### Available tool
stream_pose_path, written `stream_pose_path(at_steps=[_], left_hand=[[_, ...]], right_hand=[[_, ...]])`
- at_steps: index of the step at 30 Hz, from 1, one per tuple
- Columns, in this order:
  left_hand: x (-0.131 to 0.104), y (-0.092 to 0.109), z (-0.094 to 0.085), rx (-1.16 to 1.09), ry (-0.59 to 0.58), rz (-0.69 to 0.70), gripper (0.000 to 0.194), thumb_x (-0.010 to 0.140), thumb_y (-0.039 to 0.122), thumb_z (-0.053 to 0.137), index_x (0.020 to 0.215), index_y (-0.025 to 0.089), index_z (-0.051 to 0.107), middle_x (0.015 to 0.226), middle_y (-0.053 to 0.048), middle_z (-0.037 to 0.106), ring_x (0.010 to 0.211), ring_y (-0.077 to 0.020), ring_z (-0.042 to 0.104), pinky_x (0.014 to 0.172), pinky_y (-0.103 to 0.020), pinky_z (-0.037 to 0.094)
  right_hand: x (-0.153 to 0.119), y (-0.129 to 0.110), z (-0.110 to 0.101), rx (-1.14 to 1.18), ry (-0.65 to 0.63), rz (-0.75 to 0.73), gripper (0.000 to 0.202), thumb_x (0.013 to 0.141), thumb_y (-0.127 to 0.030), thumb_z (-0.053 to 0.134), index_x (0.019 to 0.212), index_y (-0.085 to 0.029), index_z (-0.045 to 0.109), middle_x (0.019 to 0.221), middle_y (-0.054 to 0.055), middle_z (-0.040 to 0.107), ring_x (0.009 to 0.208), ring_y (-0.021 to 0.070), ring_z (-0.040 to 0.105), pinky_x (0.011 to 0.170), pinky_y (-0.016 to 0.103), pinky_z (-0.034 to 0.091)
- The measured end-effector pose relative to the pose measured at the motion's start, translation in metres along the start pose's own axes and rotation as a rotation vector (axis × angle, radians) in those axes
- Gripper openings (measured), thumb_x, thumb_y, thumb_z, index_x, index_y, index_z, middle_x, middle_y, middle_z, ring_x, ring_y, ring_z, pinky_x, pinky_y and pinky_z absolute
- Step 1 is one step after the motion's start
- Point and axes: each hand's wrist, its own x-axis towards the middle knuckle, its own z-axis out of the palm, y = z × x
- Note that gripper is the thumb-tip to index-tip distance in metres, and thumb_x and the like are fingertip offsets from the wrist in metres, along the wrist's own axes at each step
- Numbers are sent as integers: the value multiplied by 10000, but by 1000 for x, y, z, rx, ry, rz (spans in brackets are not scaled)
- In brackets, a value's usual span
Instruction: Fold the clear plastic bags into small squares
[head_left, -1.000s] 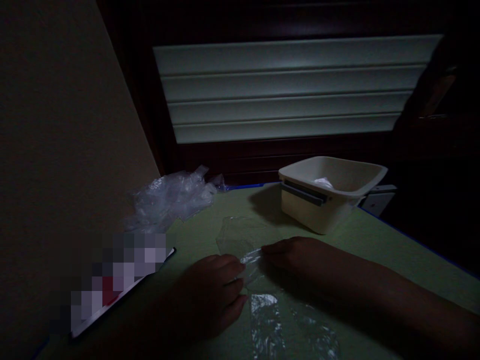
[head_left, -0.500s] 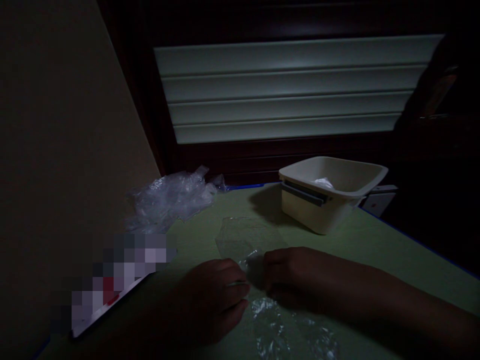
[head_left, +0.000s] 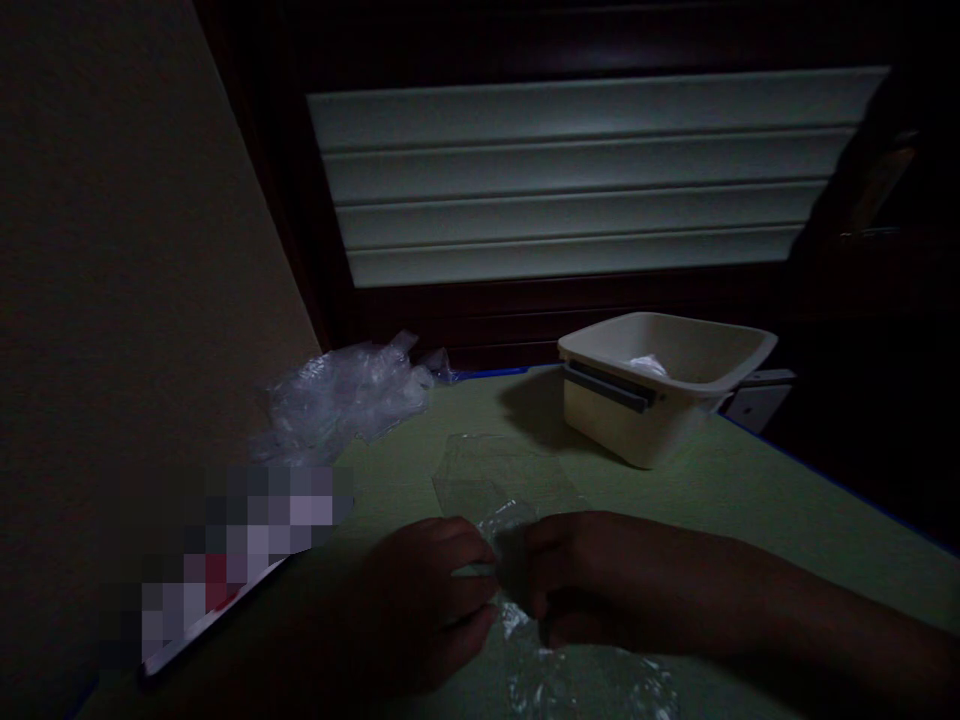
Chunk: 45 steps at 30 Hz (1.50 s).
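A thin clear plastic bag (head_left: 499,470) lies flat on the green tabletop, its near part crumpled and shiny between my hands. On its left side, my left hand (head_left: 442,590) is bent with the fingertips closed on the plastic; its thumb is hidden. Across from it, my right hand (head_left: 585,570) has its fingers curled down on the same plastic, knuckles up. The darkness hides exactly how the fingertips meet the film. More crinkled clear plastic (head_left: 540,685) lies just below the right hand.
A heap of clear plastic bags (head_left: 345,390) sits at the back left by the wall. The cream bin (head_left: 615,415) with a grey handle stands at the back right, something pale inside. A blurred-out flat object (head_left: 255,550) lies at left on the green table (head_left: 795,520).
My right hand has shifted slightly down toward me, its thumb now showing below the fingers. The crumpled plastic between the hands has moved a little; my left hand stays nearly still.
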Motion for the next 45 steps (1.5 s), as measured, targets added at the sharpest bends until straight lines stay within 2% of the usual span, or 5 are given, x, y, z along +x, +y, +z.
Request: stream_pose_path(at_steps=[8,22,30,39,45], left_hand=[[0,0,0,-31,-16,-22,78,788,146,514,821,150,585,840,-47,617,776,-179,551,659,-289,437],[-2,-10,7,27,-26,-13,134,879,246,488,822,165,579,804,-22,608,752,-171,547,668,-291,437],[-2,-14,11,60,-80,7,98,832,271,590,851,175,594,808,-6,612,745,-152,551,678,-273,447],[-2,-10,11,131,-53,40,221,896,176,423,751,160,590,717,-18,603,681,-149,547,629,-271,442],[-2,-10,11,145,-34,74,202,888,173,426,754,161,576,726,-15,608,687,-157,549,625,-279,438]], right_hand=[[3,-4,3,-14,10,18,146,787,-23,523,806,-142,606,889,35,619,807,119,572,742,195,421],[0,-9,1,73,90,1,150,791,-22,507,848,-149,564,867,20,574,782,103,535,713,174,420],[2,-7,-2,103,116,64,99,821,-84,489,858,-154,548,831,23,565,745,120,524,677,210,419],[2,-3,-1,124,69,43,123,798,-54,504,847,-155,555,857,18,577,769,120,532,697,214,416],[1,-1,-2,102,52,40,130,795,-52,509,838,-160,568,840,14,583,766,122,543,690,214,424]])
